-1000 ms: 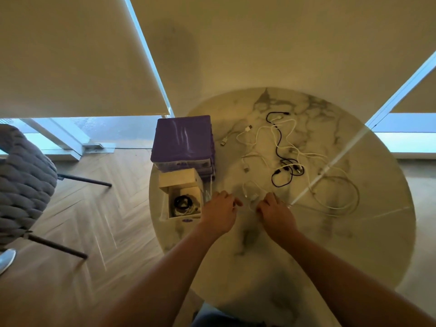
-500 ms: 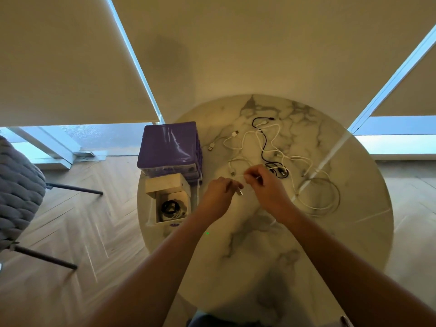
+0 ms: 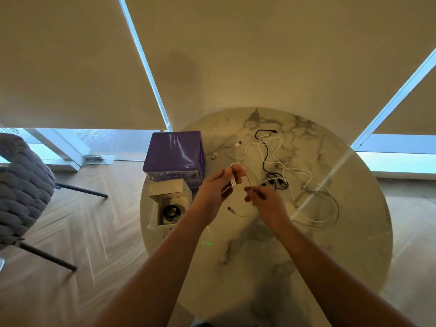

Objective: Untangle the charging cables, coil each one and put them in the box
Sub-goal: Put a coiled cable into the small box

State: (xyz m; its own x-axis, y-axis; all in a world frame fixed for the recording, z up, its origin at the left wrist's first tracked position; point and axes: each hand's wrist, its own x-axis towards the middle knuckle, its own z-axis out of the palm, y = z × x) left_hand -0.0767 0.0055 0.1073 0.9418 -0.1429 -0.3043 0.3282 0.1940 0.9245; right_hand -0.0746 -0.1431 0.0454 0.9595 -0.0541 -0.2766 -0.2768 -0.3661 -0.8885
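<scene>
Charging cables (image 3: 278, 161) lie spread over the far half of the round marble desk (image 3: 271, 256), white leads looping over one thin black lead, with a separate white loop resting toward the right rim. Left of that tangle a stack of purple boxes (image 3: 174, 153) stands at the desk's left edge, and just in front of it sits the open cardboard box (image 3: 168, 208), a dark coiled cable (image 3: 171, 212) already inside. Between the tangle and the person, the left hand (image 3: 218, 187) pinches a white cable (image 3: 250, 178) near its USB plug (image 3: 233, 182), held up above the surface; the right hand (image 3: 265, 200) pinches the same cable a little further along, so the two hands are near each other but apart. This cable's free end dangles below the hands, and its length appears to run away from them toward the tangle. As I judge it, this lead is being coiled, and the box lies nearer the left hand. Bare marble in front of the hands gives room to wind; the desk's left rim is close beside the box.
</scene>
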